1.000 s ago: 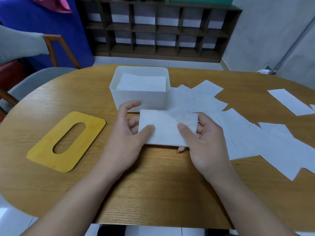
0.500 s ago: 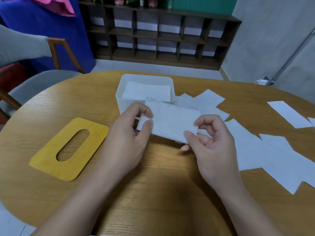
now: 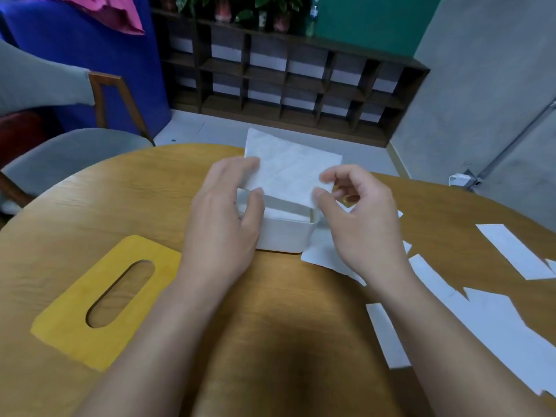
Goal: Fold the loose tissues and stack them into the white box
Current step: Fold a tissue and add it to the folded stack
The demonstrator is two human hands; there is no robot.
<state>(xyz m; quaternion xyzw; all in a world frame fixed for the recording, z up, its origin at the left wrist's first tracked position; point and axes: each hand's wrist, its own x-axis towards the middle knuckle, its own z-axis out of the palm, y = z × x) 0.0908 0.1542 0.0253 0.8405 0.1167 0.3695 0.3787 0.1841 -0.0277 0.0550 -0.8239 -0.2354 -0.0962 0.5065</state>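
while both hands [image 3: 222, 224] pinch it, the folded tissue [image 3: 290, 171] hangs (tilted) over the white box [image 3: 285, 236].

Both bare forearms extend forward from the bottom edge of the view and converge toward the centre. The left hand [image 3: 222, 224] is presented back-up, fingers [image 3: 237, 170] extended forward and close together, with the thumb set underneath them in a pinch on the left edge of a folded tissue [image 3: 290, 173]. The right hand [image 3: 361, 224] is also back-up, its wrist angled inward; index finger and thumb are curled and pinch the tissue's right edge, and the remaining fingers are loosely curled behind.
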